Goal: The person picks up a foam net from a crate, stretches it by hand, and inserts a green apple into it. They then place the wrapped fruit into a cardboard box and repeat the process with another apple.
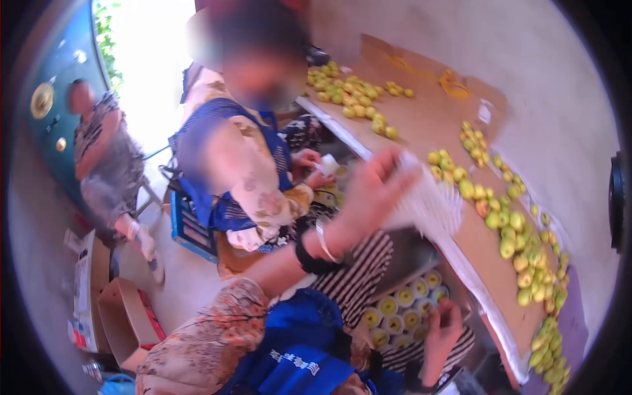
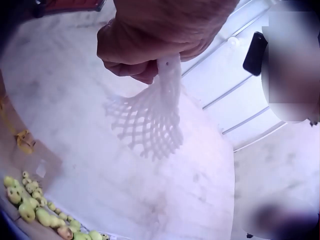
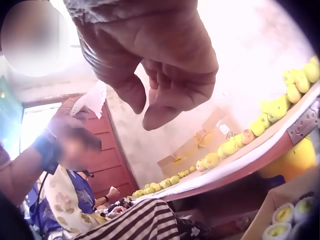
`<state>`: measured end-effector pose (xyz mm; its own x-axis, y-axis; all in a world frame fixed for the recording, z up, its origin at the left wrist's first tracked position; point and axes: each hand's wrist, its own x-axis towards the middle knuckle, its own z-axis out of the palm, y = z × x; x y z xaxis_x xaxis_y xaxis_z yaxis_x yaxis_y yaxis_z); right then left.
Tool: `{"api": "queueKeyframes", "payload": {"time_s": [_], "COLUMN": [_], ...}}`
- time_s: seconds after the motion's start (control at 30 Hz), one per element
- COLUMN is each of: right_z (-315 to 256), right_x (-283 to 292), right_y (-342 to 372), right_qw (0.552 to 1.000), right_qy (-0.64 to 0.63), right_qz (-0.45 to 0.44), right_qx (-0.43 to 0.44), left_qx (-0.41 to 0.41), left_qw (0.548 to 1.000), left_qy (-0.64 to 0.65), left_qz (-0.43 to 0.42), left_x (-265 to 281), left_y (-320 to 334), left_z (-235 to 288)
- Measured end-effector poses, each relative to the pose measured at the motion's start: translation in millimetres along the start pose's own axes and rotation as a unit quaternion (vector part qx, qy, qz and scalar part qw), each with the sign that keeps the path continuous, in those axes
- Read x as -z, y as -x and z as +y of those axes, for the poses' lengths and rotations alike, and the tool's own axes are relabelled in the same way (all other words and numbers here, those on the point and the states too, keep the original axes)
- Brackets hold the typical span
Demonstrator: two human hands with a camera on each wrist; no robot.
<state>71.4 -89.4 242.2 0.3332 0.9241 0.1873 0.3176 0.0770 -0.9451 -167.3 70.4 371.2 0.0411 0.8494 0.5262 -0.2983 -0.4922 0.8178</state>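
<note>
My raised left hand (image 1: 375, 194) pinches a white foam net (image 1: 431, 201), which is blurred in the head view. In the left wrist view the net (image 2: 150, 122) hangs from the curled fingers of that hand (image 2: 165, 35) and flares out at its lower end. The right hand (image 1: 444, 336) is beside a box of fruits in white nets (image 1: 393, 322). Its fingers and thumb are loosely bent with a gap between them, and the right wrist view shows nothing held in this hand (image 3: 155, 75).
Loose yellow-green fruits (image 1: 517, 230) lie along a cardboard-covered table (image 1: 474, 253). A person in a blue apron (image 1: 240, 164) sits at the left, holding something white. Another person (image 1: 108, 158) sits farther back. Open cardboard boxes (image 1: 125, 319) stand on the floor.
</note>
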Motion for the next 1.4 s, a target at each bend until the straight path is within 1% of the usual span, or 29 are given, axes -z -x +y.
{"api": "queueKeyframes", "payload": {"time_s": [0.07, 0.13, 0.17, 0.2, 0.27, 0.3, 0.33, 0.4, 0.43, 0.53, 0.57, 0.6, 0.67, 0.7, 0.8, 0.87, 0.9, 1.0, 1.03, 1.07, 1.1, 1.13, 1.17, 1.2, 1.23, 1.27, 1.3, 1.37, 1.4], "right_z": [-5.5, -25.5, -33.8, -39.6, -44.0, -55.4, -65.0, -68.4, -69.3, -41.4, -39.6, -33.0, -18.7, -20.3, -16.7, -17.0, -16.0, -11.4, -10.8, -11.6, -10.4, -10.3, -19.6, 1.5, 1.2, 13.9, 20.5, 38.7, 33.6], "right_x": [-3.3, 5.5, 10.8, 15.2, 19.0, 17.2, 15.3, 10.9, 9.9, 19.9, 19.3, 22.8, 33.9, 33.2, 37.6, 39.7, 40.8, 45.5, 48.4, 49.1, 47.2, 47.4, 45.8, 45.9, 43.6, 41.0, 28.1, 22.0, 18.4], "right_y": [-8.5, -14.1, -15.9, -15.7, -18.0, -19.0, -16.4, -12.9, -14.2, -3.8, 0.1, 3.8, 7.9, 10.7, 13.6, 12.0, 12.8, 20.8, 24.8, 24.2, 25.4, 25.4, 27.2, 25.8, 30.4, 29.8, 32.5, 33.7, 33.2], "right_qw": [0.988, 0.978, 0.975, 0.972, 0.955, 0.957, 0.958, 0.969, 0.970, 0.956, 0.965, 0.958, 0.942, 0.936, 0.906, 0.919, 0.927, 0.943, 0.950, 0.956, 0.962, 0.969, 0.969, 0.964, 0.949, 0.939, 0.925, 0.922, 0.920], "right_qy": [-0.129, -0.184, -0.186, -0.190, -0.264, -0.264, -0.265, -0.230, -0.215, -0.190, -0.186, -0.218, -0.280, -0.320, -0.400, -0.360, -0.329, -0.234, -0.197, -0.161, -0.175, -0.148, -0.167, -0.186, -0.261, -0.293, -0.364, -0.362, -0.360], "right_qz": [0.065, 0.090, 0.112, 0.131, 0.114, 0.078, 0.039, -0.045, -0.090, -0.214, -0.174, -0.167, -0.148, -0.105, -0.047, -0.064, -0.082, -0.151, -0.162, -0.179, -0.174, -0.172, -0.166, -0.169, -0.155, -0.160, -0.103, -0.111, -0.110], "right_qx": [0.054, 0.047, 0.050, 0.049, 0.077, 0.089, 0.102, 0.075, 0.065, -0.063, -0.063, -0.081, -0.112, -0.104, -0.129, -0.151, -0.163, -0.184, -0.181, -0.168, -0.119, -0.101, -0.081, -0.089, -0.078, -0.078, -0.029, -0.080, -0.106], "left_qx": [-0.003, 0.037, 0.068, 0.068, 0.075, 0.107, 0.081, 0.009, 0.013, 0.091, 0.156, 0.173, 0.247, 0.266, 0.317, 0.246, 0.233, 0.275, 0.281, 0.290, 0.278, 0.262, 0.242, 0.223, 0.182, 0.158, 0.133, 0.123, 0.124], "left_qw": [0.997, 0.992, 0.978, 0.964, 0.937, 0.924, 0.914, 0.895, 0.893, 0.910, 0.904, 0.915, 0.928, 0.914, 0.893, 0.873, 0.876, 0.885, 0.887, 0.889, 0.891, 0.895, 0.900, 0.904, 0.906, 0.907, 0.907, 0.910, 0.910], "left_qy": [0.074, -0.032, -0.009, -0.043, -0.075, -0.070, -0.088, -0.131, -0.148, -0.086, -0.089, -0.070, 0.068, 0.149, 0.143, 0.208, 0.187, 0.063, 0.098, 0.100, 0.093, 0.080, 0.071, 0.062, 0.044, 0.033, 0.023, 0.010, -0.002], "left_qz": [-0.009, -0.117, -0.197, -0.254, -0.332, -0.361, -0.387, -0.426, -0.425, -0.396, -0.387, -0.359, -0.271, -0.268, -0.286, -0.367, -0.380, -0.371, -0.352, -0.340, -0.348, -0.352, -0.355, -0.359, -0.379, -0.389, -0.398, -0.396, -0.396], "left_x": [-16.1, -27.0, -34.5, -43.0, -57.4, -64.9, -71.2, -81.0, -84.8, -89.9, -92.8, -95.9, -90.0, -81.0, -79.3, -82.8, -92.1, -100.6, -103.1, -104.8, -104.7, -103.8, -105.7, -109.9, -112.6, -115.9, -119.2, -121.7, -121.0], "left_y": [-8.2, 4.7, 14.8, 25.6, 43.4, 49.0, 54.6, 54.3, 51.4, 40.5, 37.7, 39.3, 38.1, 42.5, 86.1, 112.5, 115.3, 109.1, 110.9, 113.6, 116.0, 117.5, 122.7, 128.3, 129.8, 134.5, 138.0, 141.3, 140.2], "left_z": [40.8, 40.8, 28.0, 15.4, -12.7, -16.1, -21.5, -29.3, -24.7, -39.2, -34.1, -36.3, -46.2, -66.6, -79.7, -104.9, -81.4, -66.4, -71.2, -82.2, -83.3, -81.6, -80.5, -81.7, -81.4, -82.6, -82.5, -79.3, -76.6]}}
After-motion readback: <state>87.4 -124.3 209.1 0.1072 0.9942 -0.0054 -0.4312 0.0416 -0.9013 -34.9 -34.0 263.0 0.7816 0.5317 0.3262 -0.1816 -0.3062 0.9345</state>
